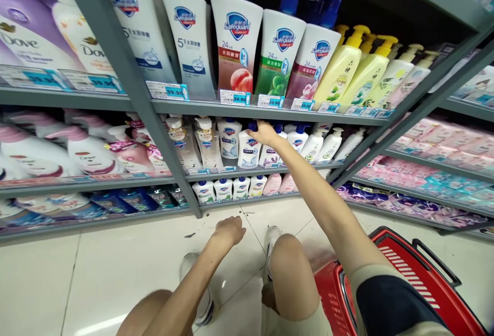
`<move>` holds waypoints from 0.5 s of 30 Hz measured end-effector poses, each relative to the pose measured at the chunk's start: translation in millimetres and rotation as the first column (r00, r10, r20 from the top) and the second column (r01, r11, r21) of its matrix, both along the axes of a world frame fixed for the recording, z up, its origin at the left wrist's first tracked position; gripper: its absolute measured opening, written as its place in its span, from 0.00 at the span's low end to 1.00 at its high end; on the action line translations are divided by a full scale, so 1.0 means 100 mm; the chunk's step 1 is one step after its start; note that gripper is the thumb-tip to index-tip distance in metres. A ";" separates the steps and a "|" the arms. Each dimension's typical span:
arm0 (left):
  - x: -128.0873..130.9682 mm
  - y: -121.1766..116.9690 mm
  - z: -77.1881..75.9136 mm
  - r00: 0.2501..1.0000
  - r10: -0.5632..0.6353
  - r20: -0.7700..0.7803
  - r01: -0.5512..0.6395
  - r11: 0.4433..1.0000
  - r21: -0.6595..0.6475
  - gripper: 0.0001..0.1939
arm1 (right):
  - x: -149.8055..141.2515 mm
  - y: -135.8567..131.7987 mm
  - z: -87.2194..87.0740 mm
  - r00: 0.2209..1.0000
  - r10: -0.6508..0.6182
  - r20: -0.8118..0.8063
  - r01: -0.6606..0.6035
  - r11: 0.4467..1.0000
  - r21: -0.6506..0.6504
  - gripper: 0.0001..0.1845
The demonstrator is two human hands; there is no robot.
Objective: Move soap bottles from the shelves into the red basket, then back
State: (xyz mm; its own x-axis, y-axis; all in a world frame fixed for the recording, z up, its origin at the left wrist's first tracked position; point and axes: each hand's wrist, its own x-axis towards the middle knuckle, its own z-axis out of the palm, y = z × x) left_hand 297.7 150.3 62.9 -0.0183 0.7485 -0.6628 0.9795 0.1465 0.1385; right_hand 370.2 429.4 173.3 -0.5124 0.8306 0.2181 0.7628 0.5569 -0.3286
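On the middle shelf, my right hand (265, 133) has its fingers closed at the blue top of a white Safeguard pump bottle (249, 152). The bottle stands upright near the shelf's front edge, and my fingers partly cover its top. Beside it on the right is a similar white bottle with a purple flower label (269, 156); another white Safeguard bottle (230, 140) stands to its left, slightly further back. My left hand (230, 230) hangs over the floor in front of the shelves, fingers curled in, with nothing visible in it.
Large Safeguard bottles (236, 42) line the upper shelf (247, 111), which overhangs my right hand. Smaller bottles (241, 188) fill the bottom shelf. A grey upright (148, 115) divides the bays. A red shopping basket (417, 279) stands at my right.
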 end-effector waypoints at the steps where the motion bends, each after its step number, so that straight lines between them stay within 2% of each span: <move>1: 0.00 0.00 0.00 1.000 0.001 0.000 -0.001 1.000 0.001 0.25 | 0.00 0.00 -0.01 1.000 0.000 -0.004 0.000 1.000 -0.001 0.32; 7: -0.01 -0.01 0.01 1.000 0.010 0.002 -0.010 1.000 0.015 0.24 | -0.02 0.03 0.04 1.000 0.014 -0.012 -0.014 0.999 -0.030 0.32; 10: -0.02 -0.01 0.03 1.000 0.008 0.005 -0.008 1.000 0.011 0.24 | 0.03 -0.13 0.06 0.998 0.043 -0.039 -0.043 0.999 -0.004 0.32; 13: -0.03 -0.02 0.05 1.000 -0.001 0.012 0.001 1.000 0.016 0.24 | 0.31 -0.42 -0.10 0.986 0.063 -0.152 -0.041 0.989 0.141 0.30; 15: -0.04 -0.03 0.05 1.000 -0.005 0.020 0.005 1.000 0.024 0.24 | 0.68 -0.59 -0.30 0.965 0.031 -0.262 0.019 0.983 0.185 0.23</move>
